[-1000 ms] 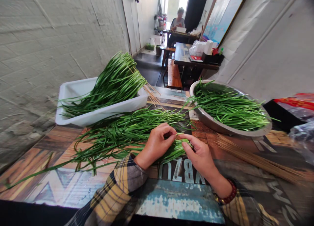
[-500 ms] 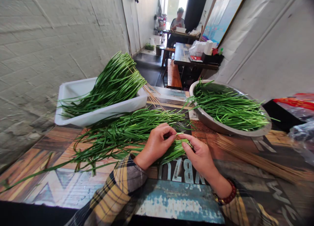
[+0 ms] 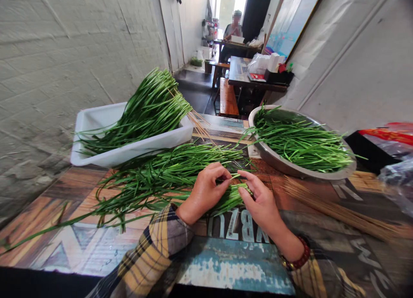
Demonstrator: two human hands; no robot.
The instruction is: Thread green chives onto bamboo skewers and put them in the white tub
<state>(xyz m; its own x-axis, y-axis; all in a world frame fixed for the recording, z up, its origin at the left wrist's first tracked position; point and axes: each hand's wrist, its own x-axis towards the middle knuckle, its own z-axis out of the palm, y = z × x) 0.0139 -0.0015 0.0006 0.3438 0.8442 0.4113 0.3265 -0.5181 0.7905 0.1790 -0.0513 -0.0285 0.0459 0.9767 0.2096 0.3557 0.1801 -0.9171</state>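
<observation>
My left hand [image 3: 209, 188] pinches the pale end of a garlic chive [image 3: 235, 176] between thumb and forefinger. Close on its right, my right hand [image 3: 260, 199] has thumb and forefinger apart, the forefinger beside the tip of that chive; whether it touches is hard to see. Beneath both hands lies a small bunch of chives [image 3: 227, 200], partly covered by the left hand. A larger loose pile of garlic chives [image 3: 167, 169] spreads over the patterned table [image 3: 235, 259] behind and to the left of my hands.
At the back left, a white plastic tub [image 3: 129, 156] holds chives threaded on bamboo skewers [image 3: 200, 125]. A metal basin [image 3: 293, 171] of loose chives stands at the right, with bare skewers [image 3: 338, 209] in front. Farther off, a person [image 3: 234, 31] sits at another table.
My right forefinger and thumb have spread farther apart, and the forefinger has lifted slightly from the chive's end. The left hand keeps its pinch in nearly the same place.
</observation>
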